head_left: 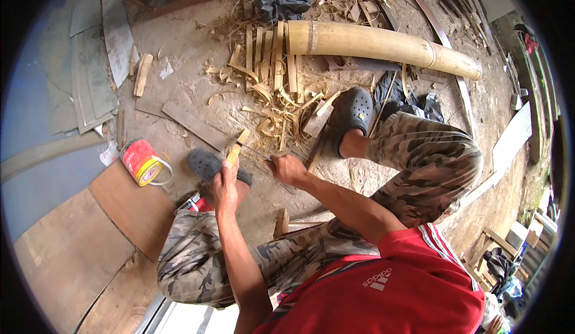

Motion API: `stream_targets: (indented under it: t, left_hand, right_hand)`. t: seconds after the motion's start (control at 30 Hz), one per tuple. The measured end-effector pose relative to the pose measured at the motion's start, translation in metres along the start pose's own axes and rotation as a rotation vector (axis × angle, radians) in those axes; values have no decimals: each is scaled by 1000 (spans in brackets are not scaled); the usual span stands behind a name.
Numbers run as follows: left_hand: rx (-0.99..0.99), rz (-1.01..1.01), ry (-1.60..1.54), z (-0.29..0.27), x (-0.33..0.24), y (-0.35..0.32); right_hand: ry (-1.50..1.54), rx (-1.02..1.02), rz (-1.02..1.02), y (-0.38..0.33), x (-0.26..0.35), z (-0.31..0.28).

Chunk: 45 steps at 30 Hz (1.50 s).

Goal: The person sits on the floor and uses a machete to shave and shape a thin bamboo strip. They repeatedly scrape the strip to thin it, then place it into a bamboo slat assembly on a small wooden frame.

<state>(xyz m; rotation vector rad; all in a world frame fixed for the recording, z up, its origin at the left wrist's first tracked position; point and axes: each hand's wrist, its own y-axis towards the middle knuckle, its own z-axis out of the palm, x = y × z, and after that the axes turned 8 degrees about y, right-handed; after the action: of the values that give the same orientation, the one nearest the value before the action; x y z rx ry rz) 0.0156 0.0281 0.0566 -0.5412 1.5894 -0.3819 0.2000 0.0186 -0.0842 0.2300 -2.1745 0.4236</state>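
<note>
My left hand [226, 185] is closed round the lower end of a short bamboo strip [242, 137], which points up and away from me. In my right hand [288, 171] is a knife, its thin dark blade [256, 152] reaching left to the strip and meeting it near the middle. How deep the edge sits in the bamboo cannot be made out. My fingers cover most of the knife's handle. Both hands are above the floor between my feet, the left one over a grey clog [205, 164]. Beyond them lies a heap of curled bamboo shavings [281, 111].
A thick bamboo pole [371, 41] lies across the far floor, with several split strips [278, 55] by its left end. A red and yellow bucket [141, 161] stands at my left. Black plastic [278, 0] lies farther back. Flat boards [75, 238] cover the lower left.
</note>
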Motion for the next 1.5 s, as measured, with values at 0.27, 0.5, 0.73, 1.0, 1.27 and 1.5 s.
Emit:
stream_targets:
  t: [0.27, 0.5, 0.73, 1.0, 1.27, 1.5]
  left_hand:
    - [47, -81, 444, 12, -4, -8]
    - [85, 3, 551, 48, 6, -22]
    - [72, -79, 573, 38, 6, -26]
    - [-77, -142, 491, 18, -22, -18]
    - [-135, -61, 71, -3, 24, 0]
    - [-83, -28, -65, -8, 40, 2]
  right_hand:
    - [15, 278, 509, 0, -17, -7]
    - [16, 137, 481, -14, -23, 0]
    - [128, -25, 407, -7, -3, -19]
    - [107, 19, 173, -8, 60, -25]
    - [133, 20, -69, 1, 112, -43]
    - [133, 40, -17, 4, 97, -35]
